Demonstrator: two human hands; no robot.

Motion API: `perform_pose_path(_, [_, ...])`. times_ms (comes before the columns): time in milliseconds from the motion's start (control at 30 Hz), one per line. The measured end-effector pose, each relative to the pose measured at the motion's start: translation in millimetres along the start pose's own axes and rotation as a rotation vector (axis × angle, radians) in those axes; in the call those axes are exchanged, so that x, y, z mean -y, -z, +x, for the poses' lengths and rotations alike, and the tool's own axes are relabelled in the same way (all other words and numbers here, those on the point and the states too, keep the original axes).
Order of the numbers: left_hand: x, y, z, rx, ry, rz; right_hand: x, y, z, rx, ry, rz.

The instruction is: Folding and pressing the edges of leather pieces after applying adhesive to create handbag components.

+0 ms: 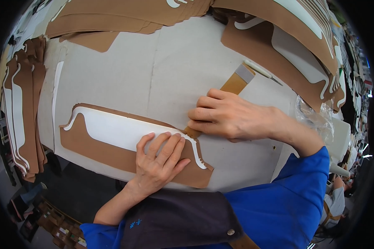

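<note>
A brown leather-like panel (108, 147) with a white shaped piece (112, 132) along its far side lies on the pale worktop in front of me. My left hand (158, 159) rests on the panel, fingers spread over the white piece. My right hand (226, 114) is closed round a flat tan tool (235, 84) with a grey band near its far end. The tool's near end touches or almost touches the panel's far edge, by the white piece's right curve; my fingers hide its middle. A slim white pen-like tool (262, 72) with a dark tip lies beyond it.
Stacked brown panels (129, 18) spread along the far edge. More panels with white pieces (274, 54) are piled at the far right. A narrow stack of similar parts (27, 108) hangs at the left edge. Crumpled clear plastic (316, 118) lies right of my forearm.
</note>
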State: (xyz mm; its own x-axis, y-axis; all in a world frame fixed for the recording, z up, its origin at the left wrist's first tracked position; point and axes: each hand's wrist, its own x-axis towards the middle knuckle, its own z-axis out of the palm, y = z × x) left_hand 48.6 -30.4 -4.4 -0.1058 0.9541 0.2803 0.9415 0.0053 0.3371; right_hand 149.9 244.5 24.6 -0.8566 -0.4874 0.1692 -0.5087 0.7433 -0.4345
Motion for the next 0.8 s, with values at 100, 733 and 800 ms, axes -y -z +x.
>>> perform_pose_path(100, [-1, -3, -3, 0.008, 0.033, 0.014, 5, -1, -7, 0.003, -0.038, 0.025])
perform_pose_path(733, [6, 8, -12, -0.01, 0.148, -0.045, -13, -2, 30, 0.006, 0.069, 0.053])
perform_pose_path(800, [7, 14, -9, 0.018, 0.123, 0.024, -15, 0, 33, 0.033, 0.067, 0.073])
